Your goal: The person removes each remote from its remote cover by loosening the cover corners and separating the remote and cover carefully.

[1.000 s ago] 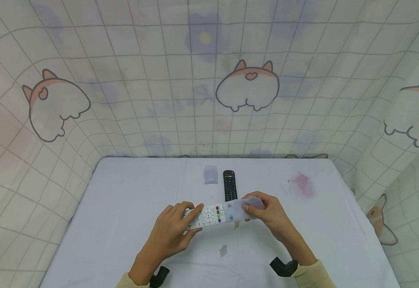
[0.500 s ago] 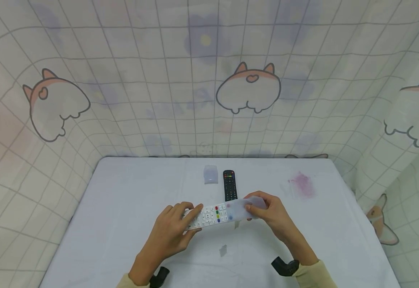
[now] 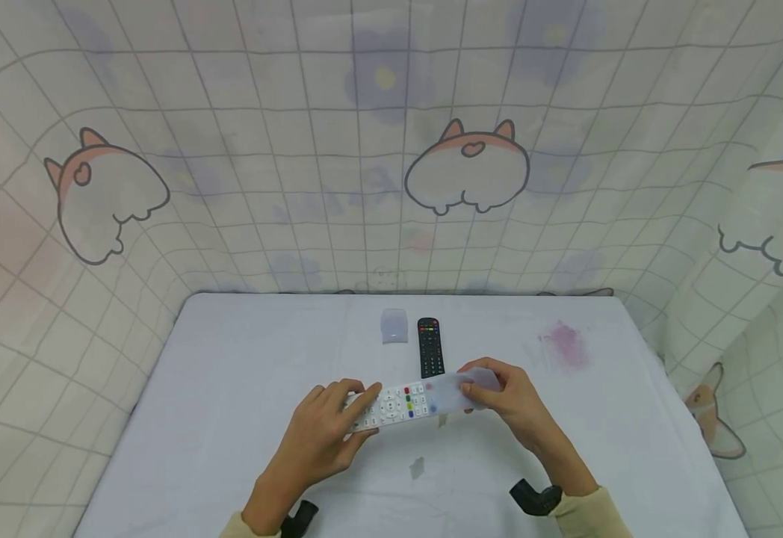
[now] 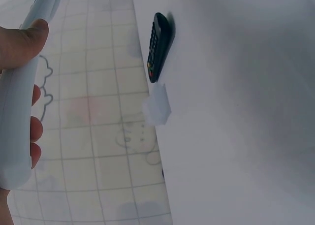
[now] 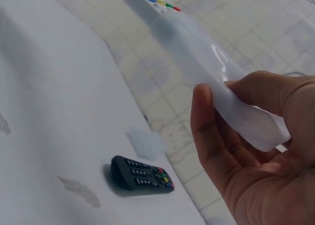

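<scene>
Above the tabletop (image 3: 243,388), the left hand (image 3: 317,437) grips one end of a white remote (image 3: 391,405), fingers curled round it. The right hand (image 3: 509,403) pinches a clear sleeve (image 3: 462,390) that covers the remote's other end, thumb on top. Beyond them lie a black remote (image 3: 429,347) and, just beside it, a small clear cover (image 3: 394,326). A pink stain (image 3: 565,344) marks the tabletop further right.

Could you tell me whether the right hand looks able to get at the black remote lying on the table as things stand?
Probably not straight away: the black remote lies uncovered just beyond the right hand, but that hand grips the translucent cover on the white remote, so it would need to let go first.
</scene>
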Motion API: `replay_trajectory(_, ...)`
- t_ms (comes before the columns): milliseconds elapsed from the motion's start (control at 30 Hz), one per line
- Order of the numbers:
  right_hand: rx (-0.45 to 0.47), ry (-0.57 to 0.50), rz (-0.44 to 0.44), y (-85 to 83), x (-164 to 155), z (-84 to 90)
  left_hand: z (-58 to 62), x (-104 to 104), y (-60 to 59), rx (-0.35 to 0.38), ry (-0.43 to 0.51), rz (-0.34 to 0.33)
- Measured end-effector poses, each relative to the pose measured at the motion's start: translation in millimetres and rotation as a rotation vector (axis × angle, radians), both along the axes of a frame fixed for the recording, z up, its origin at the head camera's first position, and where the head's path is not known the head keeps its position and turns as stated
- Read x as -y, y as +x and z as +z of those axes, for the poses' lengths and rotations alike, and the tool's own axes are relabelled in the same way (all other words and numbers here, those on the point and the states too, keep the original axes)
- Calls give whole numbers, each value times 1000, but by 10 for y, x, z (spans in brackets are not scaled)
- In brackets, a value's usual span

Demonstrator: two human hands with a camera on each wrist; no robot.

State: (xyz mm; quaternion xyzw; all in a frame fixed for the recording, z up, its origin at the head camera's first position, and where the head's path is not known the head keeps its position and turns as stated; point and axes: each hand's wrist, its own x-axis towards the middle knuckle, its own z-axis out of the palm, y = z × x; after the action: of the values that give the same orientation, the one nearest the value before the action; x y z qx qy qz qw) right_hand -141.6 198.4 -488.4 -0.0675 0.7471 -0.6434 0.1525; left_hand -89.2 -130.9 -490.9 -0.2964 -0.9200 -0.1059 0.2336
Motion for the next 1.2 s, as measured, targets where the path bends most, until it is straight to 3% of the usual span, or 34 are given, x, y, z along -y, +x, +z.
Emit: replay_trajectory(1200,-5,22,11,-2,-26,17,-28,-14,24,-4,25,-11)
